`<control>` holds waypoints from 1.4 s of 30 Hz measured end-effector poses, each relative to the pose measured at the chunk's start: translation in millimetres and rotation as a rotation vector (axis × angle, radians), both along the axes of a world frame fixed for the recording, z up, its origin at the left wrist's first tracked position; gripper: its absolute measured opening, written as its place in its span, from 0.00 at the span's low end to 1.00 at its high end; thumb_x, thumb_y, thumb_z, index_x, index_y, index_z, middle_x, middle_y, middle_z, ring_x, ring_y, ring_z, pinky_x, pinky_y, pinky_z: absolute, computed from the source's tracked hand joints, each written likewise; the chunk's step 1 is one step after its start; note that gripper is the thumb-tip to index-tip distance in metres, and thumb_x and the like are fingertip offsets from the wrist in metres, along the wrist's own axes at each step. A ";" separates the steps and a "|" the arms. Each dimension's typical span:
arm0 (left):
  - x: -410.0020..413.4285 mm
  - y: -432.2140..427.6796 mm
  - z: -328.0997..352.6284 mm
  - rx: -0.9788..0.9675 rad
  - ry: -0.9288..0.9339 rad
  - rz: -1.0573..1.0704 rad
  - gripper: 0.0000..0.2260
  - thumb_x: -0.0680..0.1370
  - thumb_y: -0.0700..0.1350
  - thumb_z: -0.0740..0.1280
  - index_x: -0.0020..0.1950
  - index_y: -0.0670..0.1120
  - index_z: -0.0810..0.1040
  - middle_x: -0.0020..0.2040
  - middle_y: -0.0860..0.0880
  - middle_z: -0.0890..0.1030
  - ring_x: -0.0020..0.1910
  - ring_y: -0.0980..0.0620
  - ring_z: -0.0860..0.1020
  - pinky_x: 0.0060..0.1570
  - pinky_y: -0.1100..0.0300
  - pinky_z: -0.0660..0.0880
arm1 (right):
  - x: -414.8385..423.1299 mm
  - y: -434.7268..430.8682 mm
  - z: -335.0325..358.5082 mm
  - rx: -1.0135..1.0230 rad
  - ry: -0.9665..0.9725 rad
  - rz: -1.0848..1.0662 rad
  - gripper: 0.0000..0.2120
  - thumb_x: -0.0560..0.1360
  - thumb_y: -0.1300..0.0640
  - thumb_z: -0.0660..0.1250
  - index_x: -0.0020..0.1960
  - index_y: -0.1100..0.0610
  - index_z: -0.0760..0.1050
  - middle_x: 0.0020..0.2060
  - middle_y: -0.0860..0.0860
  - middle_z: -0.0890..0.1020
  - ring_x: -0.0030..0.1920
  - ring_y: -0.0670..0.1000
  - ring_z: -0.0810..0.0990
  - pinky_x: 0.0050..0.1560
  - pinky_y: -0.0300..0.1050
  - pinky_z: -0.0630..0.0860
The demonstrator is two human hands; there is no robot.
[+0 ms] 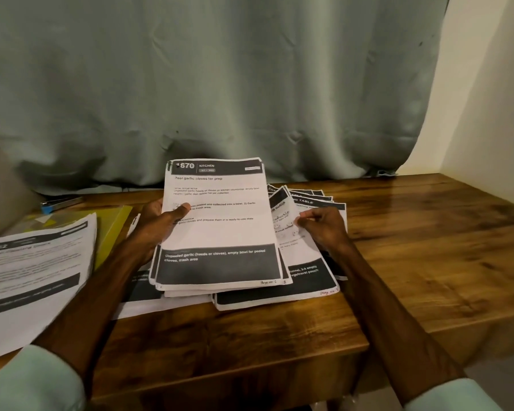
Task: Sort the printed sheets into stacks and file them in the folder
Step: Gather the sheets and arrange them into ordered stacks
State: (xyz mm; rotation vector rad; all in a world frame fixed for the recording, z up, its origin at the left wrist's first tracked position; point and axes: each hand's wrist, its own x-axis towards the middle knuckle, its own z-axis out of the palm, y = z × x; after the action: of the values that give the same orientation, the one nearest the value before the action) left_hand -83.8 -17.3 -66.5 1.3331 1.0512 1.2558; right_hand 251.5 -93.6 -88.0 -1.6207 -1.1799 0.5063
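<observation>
My left hand [158,223] grips a thick stack of printed sheets [220,232] by its left edge, thumb on the top page headed "670 KITCHEN", tilted up off the table. My right hand [321,225] pinches the edge of a loose sheet [306,262] in the fanned pile [324,203] lying to the right of the held stack. Another stack of sheets [33,268] lies at the left. A yellow transparent folder [113,229] lies partly under that left stack.
The wooden table [428,247] runs to a wall at the right, its front edge close to me. A grey-green curtain [220,84] hangs behind the table. A small blue and dark object [61,203] lies at the back left.
</observation>
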 end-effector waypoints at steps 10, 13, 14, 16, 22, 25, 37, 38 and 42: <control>6.3 -8.5 3.1 0.002 0.010 0.020 0.14 0.80 0.39 0.70 0.66 0.41 0.78 0.57 0.45 0.83 0.37 0.58 0.85 0.33 0.66 0.80 | -2.2 1.6 -1.3 -0.027 -0.079 -0.014 0.13 0.68 0.56 0.82 0.47 0.60 0.82 0.44 0.53 0.86 0.41 0.50 0.86 0.39 0.39 0.80; 6.7 -8.1 3.2 0.003 0.001 0.017 0.15 0.80 0.38 0.70 0.67 0.40 0.78 0.59 0.43 0.83 0.39 0.58 0.85 0.35 0.66 0.80 | -4.7 -0.4 -1.1 -0.012 -0.046 -0.043 0.12 0.67 0.59 0.82 0.43 0.58 0.80 0.43 0.54 0.86 0.38 0.49 0.85 0.38 0.40 0.81; 7.0 -8.9 3.7 0.008 0.005 0.017 0.15 0.80 0.38 0.70 0.67 0.40 0.78 0.59 0.43 0.83 0.38 0.58 0.85 0.35 0.66 0.80 | -5.0 -1.1 -0.6 0.022 -0.037 -0.055 0.11 0.67 0.60 0.82 0.41 0.57 0.80 0.44 0.54 0.86 0.39 0.50 0.86 0.40 0.44 0.83; 7.9 -9.4 3.8 0.013 0.010 0.018 0.14 0.80 0.37 0.70 0.66 0.39 0.78 0.58 0.43 0.83 0.37 0.59 0.85 0.34 0.67 0.79 | -4.2 -1.1 0.0 0.066 -0.029 -0.066 0.10 0.69 0.61 0.81 0.40 0.55 0.79 0.45 0.54 0.86 0.40 0.52 0.86 0.45 0.51 0.85; 5.0 -9.3 3.8 0.004 0.024 0.008 0.16 0.80 0.39 0.70 0.67 0.39 0.78 0.62 0.41 0.83 0.48 0.48 0.84 0.45 0.58 0.81 | 2.9 5.4 -1.0 0.154 -0.161 -0.173 0.07 0.74 0.56 0.77 0.50 0.57 0.85 0.44 0.50 0.87 0.40 0.46 0.83 0.46 0.48 0.83; 4.5 -9.9 4.4 0.004 0.023 0.007 0.16 0.80 0.38 0.70 0.68 0.38 0.78 0.61 0.41 0.83 0.46 0.50 0.84 0.40 0.63 0.82 | 3.3 -0.3 7.5 0.264 -0.168 -0.269 0.09 0.79 0.53 0.71 0.55 0.58 0.82 0.50 0.51 0.85 0.45 0.48 0.83 0.41 0.41 0.78; 3.5 -6.9 3.4 -0.016 0.042 0.020 0.15 0.80 0.38 0.70 0.66 0.39 0.78 0.59 0.43 0.83 0.36 0.58 0.85 0.33 0.66 0.79 | 17.3 -2.6 13.9 0.344 -0.024 -0.473 0.11 0.83 0.61 0.63 0.58 0.65 0.82 0.53 0.60 0.85 0.52 0.56 0.83 0.44 0.38 0.71; 3.3 -6.7 3.5 -0.017 0.045 0.014 0.15 0.80 0.39 0.71 0.66 0.39 0.78 0.60 0.43 0.83 0.38 0.57 0.85 0.34 0.65 0.80 | 18.1 -5.5 17.2 0.381 0.082 -0.578 0.11 0.83 0.61 0.62 0.59 0.64 0.81 0.55 0.60 0.85 0.53 0.55 0.82 0.46 0.40 0.71; 3.2 -6.2 4.2 -0.011 0.092 0.007 0.16 0.79 0.43 0.72 0.66 0.43 0.79 0.58 0.45 0.85 0.43 0.53 0.85 0.38 0.62 0.81 | 22.8 -8.4 20.8 0.508 0.557 -0.679 0.13 0.84 0.62 0.58 0.65 0.64 0.77 0.59 0.59 0.83 0.54 0.56 0.83 0.47 0.43 0.78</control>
State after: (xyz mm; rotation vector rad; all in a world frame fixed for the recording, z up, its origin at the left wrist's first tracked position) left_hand -80.6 -23.5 -62.3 1.3910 1.1267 1.2016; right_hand 274.3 -102.0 -67.1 -1.2130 -0.2657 0.1665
